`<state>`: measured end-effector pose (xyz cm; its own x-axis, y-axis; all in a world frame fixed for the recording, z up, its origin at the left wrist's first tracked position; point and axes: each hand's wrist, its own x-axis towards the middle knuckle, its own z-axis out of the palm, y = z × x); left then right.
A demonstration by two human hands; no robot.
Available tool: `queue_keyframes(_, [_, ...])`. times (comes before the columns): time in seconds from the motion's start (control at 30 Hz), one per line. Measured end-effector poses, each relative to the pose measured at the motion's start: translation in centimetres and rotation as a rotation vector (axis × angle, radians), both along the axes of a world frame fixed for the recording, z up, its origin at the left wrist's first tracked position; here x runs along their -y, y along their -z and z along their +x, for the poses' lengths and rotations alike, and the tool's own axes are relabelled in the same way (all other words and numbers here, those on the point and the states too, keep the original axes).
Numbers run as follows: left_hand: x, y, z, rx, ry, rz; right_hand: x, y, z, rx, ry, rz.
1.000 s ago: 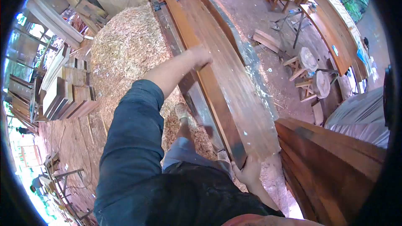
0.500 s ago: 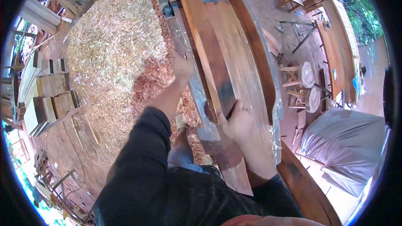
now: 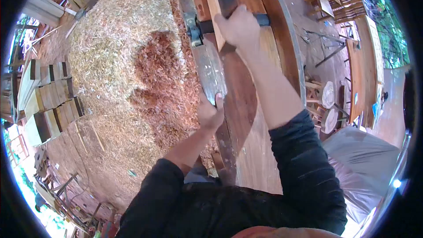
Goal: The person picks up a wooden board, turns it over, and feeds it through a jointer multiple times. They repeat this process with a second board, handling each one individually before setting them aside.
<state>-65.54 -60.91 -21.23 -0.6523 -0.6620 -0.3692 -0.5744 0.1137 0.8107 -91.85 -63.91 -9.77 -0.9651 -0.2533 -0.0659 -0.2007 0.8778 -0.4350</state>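
Observation:
My right hand (image 3: 241, 28) is closed round the near part of a long wooden board (image 3: 213, 2), which stretches away from me along a planing machine's wooden bed (image 3: 240, 83). Just under and beside that hand, a dark bar (image 3: 263, 20) crosses the bed, partly covered by the board and hand. Closer to me, my left hand (image 3: 210, 113) grips the bed's left edge, its thumb on top and its fingers hidden over the side. A metal fitting (image 3: 194, 31) sits on that edge at the end of the dark bar.
Wood shavings (image 3: 114, 53) cover the floor to the left, with stacked timber blocks (image 3: 50, 101) beyond. On the right are wooden chairs (image 3: 337, 2), round-topped stools (image 3: 328, 94), a long panel (image 3: 356, 79) and a sheet-covered pile (image 3: 365, 154).
My right hand has moved forward with the board, whose near end now lies by the dark bar. My left hand has come back toward me along the bed's left edge.

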Motion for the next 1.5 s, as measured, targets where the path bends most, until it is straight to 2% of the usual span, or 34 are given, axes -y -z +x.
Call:
queue_keyframes(0.1, [-0.1,3.5,0.8,-0.012,0.046,-0.104,4.2,0.1,-5.3,-0.008,-0.009,0.002])
queue_keyframes(0.23, [0.5,1.1,0.2,0.140,0.124,-0.070,7.7,1.0,-11.0,-0.059,-0.076,0.000])
queue_keyframes(0.33, [0.0,1.9,0.5,0.083,0.089,-0.197,8.5,1.6,-11.6,-0.084,-0.102,-0.018])
queue_keyframes(0.5, [0.2,1.6,0.7,0.087,0.087,-0.180,7.0,0.2,-9.1,-0.013,-0.110,-0.009])
queue_keyframes(0.63, [-0.1,2.5,0.7,0.047,0.067,-0.190,3.8,0.6,-3.4,-0.082,-0.059,-0.027])
queue_keyframes(0.73, [-0.2,2.5,0.6,0.131,0.064,-0.245,0.6,-0.1,2.5,-0.018,-0.047,-0.009])
queue_keyframes(0.83, [-0.2,1.3,0.9,0.166,0.067,-0.218,-3.6,-0.3,10.3,-0.041,-0.011,0.004])
queue_keyframes(0.87, [-0.4,2.5,1.0,0.032,0.007,-0.289,-5.1,-0.2,13.1,-0.055,0.002,0.003])
queue_keyframes(0.97, [0.3,1.4,2.5,0.029,0.081,-0.230,-9.9,-1.5,21.9,0.005,0.029,-0.019])
queue_keyframes(1.07, [2.5,3.8,5.4,0.128,0.129,-0.252,-16.1,-0.8,30.5,-0.094,-0.053,-0.078])
queue_keyframes(1.17, [2.0,-2.1,10.3,-0.069,0.278,-0.488,-22.3,-0.7,39.5,-0.130,-0.040,-0.074])
queue_keyframes(1.2, [0.8,-7.2,11.8,-0.074,0.357,-0.468,-24.6,-0.4,42.3,-0.187,-0.042,-0.083])
queue_keyframes(1.3, [-3.0,-13.0,14.9,-0.346,0.754,-1.066,-30.7,-3.5,51.0,0.123,0.012,-0.065])
queue_keyframes(1.33, [-4.9,-15.8,16.0,-0.364,0.972,-1.090,-32.6,-4.7,54.0,0.184,0.032,-0.016])
queue_keyframes(1.43, [-10.3,-16.4,18.1,-0.355,1.420,-1.422,-39.2,-4.7,62.7,0.234,0.039,0.031])
queue_keyframes(1.5, [-14.6,-16.8,20.4,-0.237,1.511,-1.539,-43.9,-3.6,68.2,0.210,0.002,0.066])
